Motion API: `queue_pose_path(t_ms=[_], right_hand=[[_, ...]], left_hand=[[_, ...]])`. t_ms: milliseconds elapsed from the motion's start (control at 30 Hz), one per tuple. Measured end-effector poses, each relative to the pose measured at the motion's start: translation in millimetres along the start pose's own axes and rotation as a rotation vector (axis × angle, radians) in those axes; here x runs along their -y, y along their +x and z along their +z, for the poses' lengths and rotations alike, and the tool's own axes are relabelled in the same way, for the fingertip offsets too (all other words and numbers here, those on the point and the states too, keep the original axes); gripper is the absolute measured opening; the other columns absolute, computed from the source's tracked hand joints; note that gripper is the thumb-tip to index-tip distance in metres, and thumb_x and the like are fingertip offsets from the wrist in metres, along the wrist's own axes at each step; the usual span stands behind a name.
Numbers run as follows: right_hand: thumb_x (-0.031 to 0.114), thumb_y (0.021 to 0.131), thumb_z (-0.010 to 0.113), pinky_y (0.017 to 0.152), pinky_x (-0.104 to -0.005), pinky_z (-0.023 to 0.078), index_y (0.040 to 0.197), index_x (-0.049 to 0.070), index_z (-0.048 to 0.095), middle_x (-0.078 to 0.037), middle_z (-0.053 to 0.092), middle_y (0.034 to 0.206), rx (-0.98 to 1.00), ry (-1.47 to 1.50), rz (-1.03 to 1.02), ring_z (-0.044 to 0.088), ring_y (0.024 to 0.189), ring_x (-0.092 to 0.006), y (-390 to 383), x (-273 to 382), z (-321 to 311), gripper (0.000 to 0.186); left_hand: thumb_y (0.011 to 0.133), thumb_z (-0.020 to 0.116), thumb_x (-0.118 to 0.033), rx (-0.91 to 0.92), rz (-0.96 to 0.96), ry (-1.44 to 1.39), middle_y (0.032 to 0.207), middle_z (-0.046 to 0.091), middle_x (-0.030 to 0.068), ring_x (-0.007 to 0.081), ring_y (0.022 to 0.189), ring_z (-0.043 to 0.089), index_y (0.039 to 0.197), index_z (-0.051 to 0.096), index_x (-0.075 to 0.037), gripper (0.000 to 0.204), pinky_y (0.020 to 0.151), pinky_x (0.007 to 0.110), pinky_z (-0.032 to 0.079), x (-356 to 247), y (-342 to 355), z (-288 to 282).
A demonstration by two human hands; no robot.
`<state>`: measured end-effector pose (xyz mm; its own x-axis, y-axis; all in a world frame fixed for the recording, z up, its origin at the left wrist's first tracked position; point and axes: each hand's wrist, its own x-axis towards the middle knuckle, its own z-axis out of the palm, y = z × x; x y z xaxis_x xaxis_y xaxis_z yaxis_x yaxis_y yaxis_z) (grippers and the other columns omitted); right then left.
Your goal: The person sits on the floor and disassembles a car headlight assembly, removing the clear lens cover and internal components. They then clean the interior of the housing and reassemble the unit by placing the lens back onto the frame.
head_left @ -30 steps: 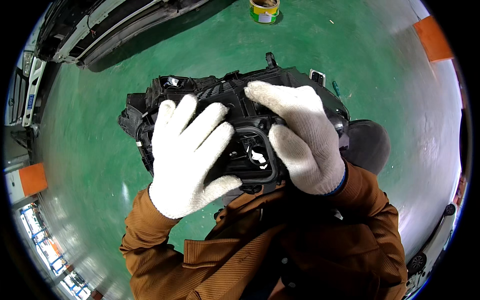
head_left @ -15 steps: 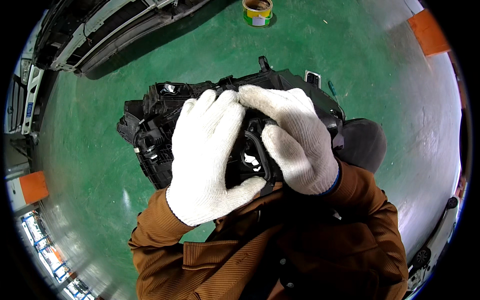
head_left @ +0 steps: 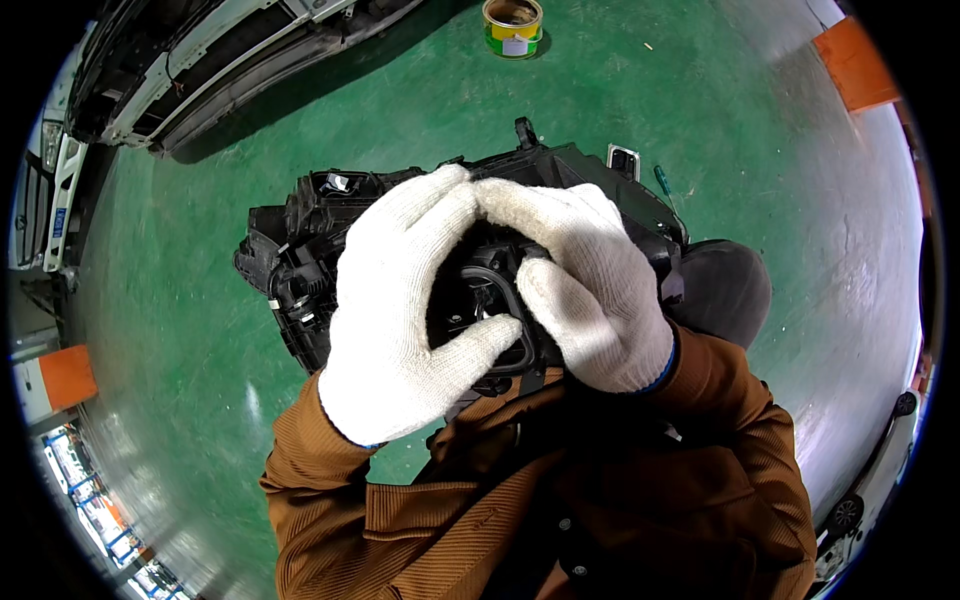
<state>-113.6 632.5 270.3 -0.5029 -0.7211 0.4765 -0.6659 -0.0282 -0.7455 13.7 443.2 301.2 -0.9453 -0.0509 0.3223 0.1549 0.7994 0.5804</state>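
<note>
So both hands are on a big black plastic headlight housing, seen from its back side, held up close in front of the person's chest above the green floor. The left hand in a white knit glove lies flat over the middle of the housing, fingers together and pointing up and to the right, thumb stretched out under a round black opening in the back of the housing. The right hand, same kind of glove, covers the right part of the housing, fingers reaching left so the fingertips of the two hands meet right above that opening. Its thumb points down toward the opening's rim. Neither hand is clenched; they're pressed onto the part more than gripping it, and I can't tell whether anything small is pinched underneath.

Around the housing: a black round seat sits just right of it, partly behind the right hand. A green-handled screwdriver lies on the floor just past the housing's upper right corner. A tin can with a green and yellow label stands well beyond the housing. A car bumper lies far up and left of it.
</note>
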Motion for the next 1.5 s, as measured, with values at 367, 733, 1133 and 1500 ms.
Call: queue_pose_path(t_ms=[367, 733, 1133, 1500], right_hand=[[0.021, 0.101, 0.066, 0.104, -0.0455, 0.046, 0.145, 0.003, 0.065, -0.018, 0.073, 0.133, 0.002, -0.042, -0.032, 0.068, 0.116, -0.0349, 0, -2, 1, 0.048], [0.023, 0.102, 0.065, 0.105, -0.0456, 0.047, 0.147, 0.001, 0.064, -0.019, 0.073, 0.134, 0.005, -0.038, 0.001, 0.068, 0.117, -0.0358, 1, 0, 2, 0.05], [0.029, 0.105, 0.06, 0.105, -0.0485, 0.045, 0.144, -0.001, 0.063, -0.023, 0.072, 0.133, 0.055, 0.024, 0.008, 0.067, 0.118, -0.0391, 6, 4, -3, 0.049], [0.003, 0.099, 0.06, 0.106, -0.0439, 0.047, 0.143, -0.004, 0.064, -0.021, 0.07, 0.138, 0.05, 0.075, -0.057, 0.066, 0.118, -0.0338, 4, 3, -6, 0.045]], left_hand=[[0.063, 0.091, -0.016, -0.039, 0.028, 0.029, 0.149, 0.058, 0.032, 0.0522, 0.137, 0.058, 0.148, 0.056, 0.008, 0.095, 0.118, 0.058, 0.046, -7, 1, 8], [0.064, 0.09, -0.014, -0.119, 0.144, -0.005, 0.134, 0.067, 0.028, 0.0486, 0.121, 0.068, 0.143, 0.059, 0.004, 0.087, 0.11, 0.056, 0.052, -3, 9, 8], [0.08, 0.094, -0.028, 0.068, -0.216, -0.012, 0.147, 0.064, 0.0204, 0.0378, 0.139, 0.06, 0.144, 0.066, -0.003, 0.075, 0.119, 0.047, 0.048, 33, -13, -34], [0.096, 0.086, -0.023, -0.064, -0.429, -0.25, 0.132, 0.07, 0.0141, 0.0243, 0.121, 0.067, 0.141, 0.066, 0.0, 0.055, 0.107, 0.038, 0.055, 79, -51, -84]])
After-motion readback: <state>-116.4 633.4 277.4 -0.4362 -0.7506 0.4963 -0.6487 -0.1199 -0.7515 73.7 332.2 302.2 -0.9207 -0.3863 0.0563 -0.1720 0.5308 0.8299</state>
